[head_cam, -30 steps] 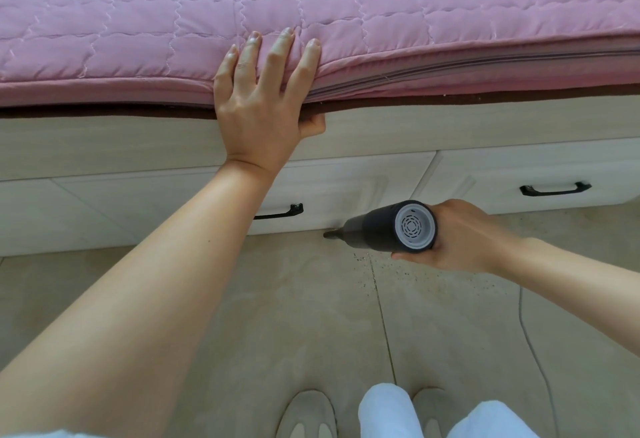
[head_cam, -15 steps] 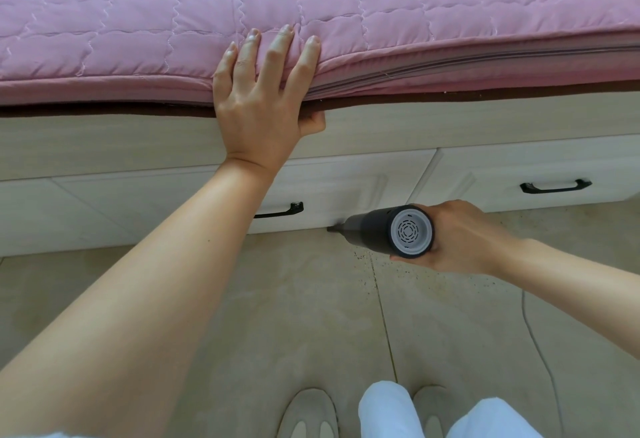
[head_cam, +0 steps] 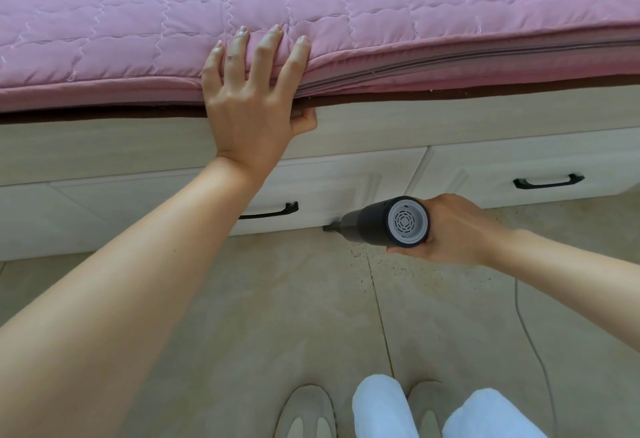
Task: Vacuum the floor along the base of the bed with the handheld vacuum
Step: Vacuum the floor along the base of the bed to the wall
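The person's right hand (head_cam: 453, 230) is wrapped around the rear of a dark grey cylindrical handheld vacuum (head_cam: 381, 224), its fingers curled under and behind the body so that only the knuckles and back of the hand show; the round pale grey vented end cap faces the camera. The vacuum is held low and nearly level, and its narrow black nozzle (head_cam: 329, 228) points left, its tip at the seam where the beige tiled floor (head_cam: 277, 316) meets the bottom edge of the pale wood-grain bed base (head_cam: 104, 150). Whether the tip actually touches the floor cannot be told. Small dark specks of debris (head_cam: 360, 261) are scattered on the tile just below and to the right of the vacuum, along a grout line. The left hand (head_cam: 251, 102) lies flat on the edge of the pink quilted mattress cover (head_cam: 138, 22), four fingers spread and straight on the fabric and the thumb tucked under the mattress edge against the dark strip above the base. Two drawer fronts sit in the base, each with a black curved handle: one (head_cam: 268, 211) partly hidden behind the left forearm, the other (head_cam: 549, 181) further right. A thin grey cord (head_cam: 530, 337) trails across the floor at the right. At the bottom edge are grey slippers (head_cam: 304, 410) and white trouser legs (head_cam: 381, 406).
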Demonstrator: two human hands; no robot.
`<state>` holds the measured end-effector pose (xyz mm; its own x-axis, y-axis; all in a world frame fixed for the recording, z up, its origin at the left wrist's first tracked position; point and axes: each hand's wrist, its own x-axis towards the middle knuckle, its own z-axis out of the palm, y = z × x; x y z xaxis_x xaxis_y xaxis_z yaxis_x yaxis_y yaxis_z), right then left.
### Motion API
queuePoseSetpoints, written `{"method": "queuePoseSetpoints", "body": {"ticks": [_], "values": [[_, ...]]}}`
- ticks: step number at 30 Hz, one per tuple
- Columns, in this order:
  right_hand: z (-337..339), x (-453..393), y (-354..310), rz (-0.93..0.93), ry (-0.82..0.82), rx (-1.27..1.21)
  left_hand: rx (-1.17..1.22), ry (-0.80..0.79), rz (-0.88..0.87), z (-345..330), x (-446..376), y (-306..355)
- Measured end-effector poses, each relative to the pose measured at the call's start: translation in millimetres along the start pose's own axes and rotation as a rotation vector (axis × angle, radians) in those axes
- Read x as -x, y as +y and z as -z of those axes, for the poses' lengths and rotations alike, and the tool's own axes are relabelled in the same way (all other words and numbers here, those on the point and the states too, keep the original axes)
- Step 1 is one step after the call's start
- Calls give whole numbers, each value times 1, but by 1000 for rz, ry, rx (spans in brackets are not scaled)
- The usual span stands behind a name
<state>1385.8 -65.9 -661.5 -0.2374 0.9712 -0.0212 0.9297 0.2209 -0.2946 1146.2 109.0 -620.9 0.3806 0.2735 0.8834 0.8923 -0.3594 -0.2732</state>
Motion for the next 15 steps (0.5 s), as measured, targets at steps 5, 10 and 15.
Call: {"method": "queuePoseSetpoints", "body": {"ticks": [5,10,15], "values": [[5,6,12,-36,-7,30,11,-40,-19,4,-6,6],[7,12,21,-61,-10,48,26,-51,-48,2,-13,19],[10,18,27,-70,-5,47,21,-69,-57,1,-17,31]]}}
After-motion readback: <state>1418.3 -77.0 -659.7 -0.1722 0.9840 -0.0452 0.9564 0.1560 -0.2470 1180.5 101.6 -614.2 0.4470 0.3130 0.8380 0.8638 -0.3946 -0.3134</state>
